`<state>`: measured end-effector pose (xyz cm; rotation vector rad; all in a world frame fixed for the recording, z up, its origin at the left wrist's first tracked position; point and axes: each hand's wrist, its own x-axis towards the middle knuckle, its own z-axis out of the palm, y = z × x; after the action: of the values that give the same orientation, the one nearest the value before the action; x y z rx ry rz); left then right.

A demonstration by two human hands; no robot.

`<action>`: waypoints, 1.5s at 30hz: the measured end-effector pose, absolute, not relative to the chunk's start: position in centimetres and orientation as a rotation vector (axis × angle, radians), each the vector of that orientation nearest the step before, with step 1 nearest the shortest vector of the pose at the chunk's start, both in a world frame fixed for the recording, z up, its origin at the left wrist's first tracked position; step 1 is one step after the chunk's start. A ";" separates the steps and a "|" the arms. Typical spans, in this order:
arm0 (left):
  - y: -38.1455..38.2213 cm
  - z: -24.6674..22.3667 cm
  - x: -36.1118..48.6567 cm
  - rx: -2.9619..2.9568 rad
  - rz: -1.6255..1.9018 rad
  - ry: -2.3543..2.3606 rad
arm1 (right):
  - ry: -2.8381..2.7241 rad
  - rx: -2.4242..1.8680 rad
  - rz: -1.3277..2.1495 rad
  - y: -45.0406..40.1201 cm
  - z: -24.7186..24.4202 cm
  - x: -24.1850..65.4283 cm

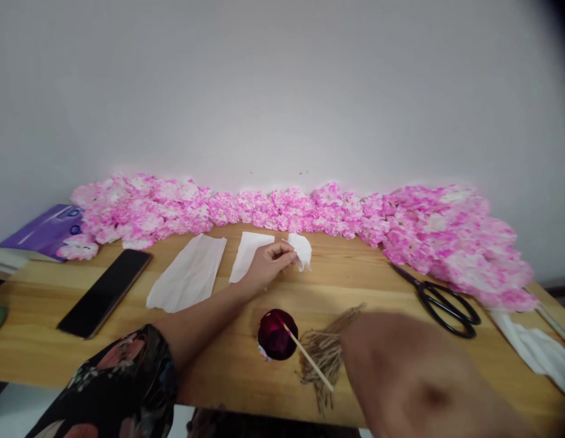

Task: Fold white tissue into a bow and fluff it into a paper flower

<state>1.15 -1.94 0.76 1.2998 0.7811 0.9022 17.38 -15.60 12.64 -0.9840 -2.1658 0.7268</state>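
My left hand (274,258) is over the middle of the table, thumb and fingers pinched on a small white paper piece (301,249). Large and blurred at the lower right is my right hand or forearm (396,365); its fingers cannot be made out. Between the arms sits a small round container of dark magenta liquid (276,340), with a thin wooden stick (310,360) leaning in it. Brown twig-like strands (326,350) lie beside it. Two larger white sheets (189,274) lie flat left of my left hand, one partly behind it.
A long row of pink and white flowers (287,210) lines the wall side. Black scissors (440,301) rest at the right, near white cloth or paper (538,350). A black phone (104,293) and a purple packet (47,231) are at the left of the wooden table (237,371).
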 end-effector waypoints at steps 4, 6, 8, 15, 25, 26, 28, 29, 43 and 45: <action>-2.0 1.2 1.1 1.348 0.900 0.783 | -1.760 -1.410 0.660 -11.1 9.4 17.7; -2.0 1.2 1.0 1.375 0.901 0.775 | -1.787 -1.491 0.479 -9.7 7.2 17.7; -2.0 1.1 1.1 1.406 0.893 0.763 | -1.857 -1.537 0.259 -9.1 5.5 17.6; -2.0 0.9 1.3 1.455 0.889 0.779 | -1.987 -1.762 0.002 -9.0 4.1 16.3; -2.3 0.9 1.4 1.511 0.902 0.816 | -1.521 -1.547 0.810 -7.5 1.9 18.2; -2.4 0.9 1.4 1.508 0.895 0.816 | -1.466 -1.516 0.899 -7.4 1.9 18.4; -2.4 0.8 1.5 1.541 0.896 0.813 | -1.373 -1.467 1.022 -7.3 1.7 18.6; -2.4 0.8 1.5 1.562 0.899 0.813 | -1.346 -1.447 1.058 -7.3 1.7 18.6; -2.4 -0.1 1.6 1.689 0.870 0.840 | -1.593 -1.525 0.736 -8.0 2.0 18.0; -2.5 0.2 1.7 1.700 0.856 0.869 | -1.642 -1.536 0.675 -8.0 1.8 17.9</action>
<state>1.66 -2.50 0.20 1.6997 0.8692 0.8558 17.93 -8.04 1.79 -1.5360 -1.6422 0.6746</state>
